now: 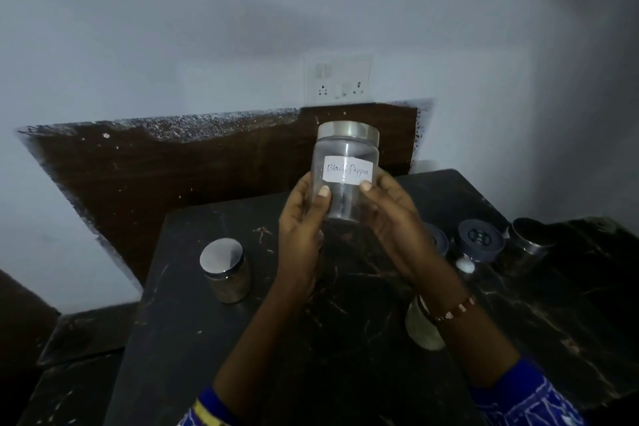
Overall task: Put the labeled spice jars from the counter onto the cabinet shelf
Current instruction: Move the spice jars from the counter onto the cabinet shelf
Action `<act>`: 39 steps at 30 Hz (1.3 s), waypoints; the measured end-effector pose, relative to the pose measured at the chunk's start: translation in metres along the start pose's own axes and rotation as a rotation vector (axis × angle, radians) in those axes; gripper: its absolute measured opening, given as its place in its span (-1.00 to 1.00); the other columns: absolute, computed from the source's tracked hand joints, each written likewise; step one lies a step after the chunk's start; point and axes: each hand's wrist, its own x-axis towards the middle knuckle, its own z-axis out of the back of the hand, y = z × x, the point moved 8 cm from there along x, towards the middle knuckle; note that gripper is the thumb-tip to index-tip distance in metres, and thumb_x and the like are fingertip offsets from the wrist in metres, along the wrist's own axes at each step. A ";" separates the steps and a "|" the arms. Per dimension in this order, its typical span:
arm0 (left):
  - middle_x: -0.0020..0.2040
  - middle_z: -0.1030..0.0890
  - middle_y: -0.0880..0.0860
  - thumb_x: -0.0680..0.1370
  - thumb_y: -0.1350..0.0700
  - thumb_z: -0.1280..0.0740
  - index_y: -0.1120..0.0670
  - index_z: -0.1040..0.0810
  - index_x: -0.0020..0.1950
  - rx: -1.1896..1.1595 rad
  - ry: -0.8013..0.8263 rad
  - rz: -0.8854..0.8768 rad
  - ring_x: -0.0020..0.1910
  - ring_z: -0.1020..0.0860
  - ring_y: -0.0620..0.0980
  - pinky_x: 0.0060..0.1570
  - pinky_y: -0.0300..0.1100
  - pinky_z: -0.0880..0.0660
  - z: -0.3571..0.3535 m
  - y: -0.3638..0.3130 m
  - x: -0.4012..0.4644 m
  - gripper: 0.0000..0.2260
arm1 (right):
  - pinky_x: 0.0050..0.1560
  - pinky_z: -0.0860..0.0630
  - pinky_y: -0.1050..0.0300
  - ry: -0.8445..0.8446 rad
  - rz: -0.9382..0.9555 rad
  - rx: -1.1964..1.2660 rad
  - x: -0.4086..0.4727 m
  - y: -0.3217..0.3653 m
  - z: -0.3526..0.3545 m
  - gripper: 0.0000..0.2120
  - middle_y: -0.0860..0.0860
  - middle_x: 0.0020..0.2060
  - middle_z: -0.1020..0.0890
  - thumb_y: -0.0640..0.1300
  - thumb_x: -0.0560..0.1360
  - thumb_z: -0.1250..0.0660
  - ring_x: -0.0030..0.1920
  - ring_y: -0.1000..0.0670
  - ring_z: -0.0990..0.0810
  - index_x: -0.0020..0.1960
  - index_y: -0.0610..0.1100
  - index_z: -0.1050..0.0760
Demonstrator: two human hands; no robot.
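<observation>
- The bench (311, 339) is a dark marbled slab set against a pale wall (173, 28) with a socket plate (338, 79); no cabinet shelf shows in this view
- Both hands hold one jar up over the bench, well clear of its top; the left hand (301, 218) wraps the jar's left side with the thumb across the front, the right hand (387, 214) wraps the right side with the thumb tip just under the label; each grip is curled round the glass, neither spread flat
- The Black Pepper jar (345, 180) is clear glass, upright, steel lid (347, 130) on; it looks empty or nearly so, hence probably light; smooth walls seem slippery and breakable, so a wrap round the body below the lid looks safest, not a hold by the lid alone
- A steel-lidded jar (224, 270) stands left on the bench; dark-lidded tubs (479, 242) and a steel tumbler (529, 239) stand right
</observation>
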 end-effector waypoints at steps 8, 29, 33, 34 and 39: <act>0.28 -0.51 0.17 0.43 0.02 -0.23 0.17 -0.34 0.37 0.180 -0.052 -0.301 0.24 -0.51 0.08 0.23 0.01 -0.47 -0.054 -0.087 0.055 -0.47 | -0.03 -0.60 0.22 0.206 0.181 -0.202 0.064 0.112 -0.013 -0.46 0.10 0.13 -0.60 -0.04 0.37 -0.31 0.13 0.07 -0.61 0.34 -0.04 -0.34; 0.05 -0.53 0.07 0.58 0.13 -0.20 0.06 -0.31 0.38 0.609 -0.101 -0.822 -0.07 -0.54 -0.10 0.04 -0.22 -0.46 -0.127 -0.360 0.217 -0.65 | -0.18 -0.55 0.35 0.146 0.746 -0.423 0.231 0.368 -0.129 -0.54 -0.01 -0.07 -0.51 -0.12 0.48 -0.35 -0.18 0.08 -0.61 0.34 -0.09 -0.30; 0.05 -0.56 0.03 0.59 0.11 -0.18 0.09 -0.35 0.35 0.780 -0.149 -0.864 -0.17 -0.53 -0.23 -0.21 -0.50 -0.43 -0.121 -0.381 0.242 -0.67 | -0.02 -0.57 0.17 0.097 0.748 -0.495 0.260 0.372 -0.143 -0.49 -0.06 0.01 -0.49 -0.12 0.49 -0.34 -0.04 0.00 -0.58 0.39 -0.12 -0.26; 0.04 -0.54 0.00 0.59 0.11 -0.18 0.09 -0.36 0.35 0.825 -0.164 -0.858 -0.19 -0.52 -0.25 -0.26 -0.53 -0.42 -0.120 -0.384 0.248 -0.67 | -0.02 -0.57 0.19 0.087 0.748 -0.529 0.266 0.373 -0.145 -0.47 -0.07 0.04 -0.49 -0.12 0.49 -0.34 0.00 -0.01 -0.56 0.40 -0.12 -0.25; 0.19 -0.55 0.13 0.57 0.06 -0.22 0.11 -0.37 0.35 1.079 -0.208 -0.773 0.13 -0.51 0.02 0.02 -0.23 -0.36 -0.111 -0.395 0.279 -0.64 | 0.17 -0.46 0.05 0.035 0.705 -0.786 0.294 0.374 -0.150 -0.41 -0.18 0.24 -0.48 -0.02 0.49 -0.33 0.19 -0.10 -0.51 0.40 -0.15 -0.15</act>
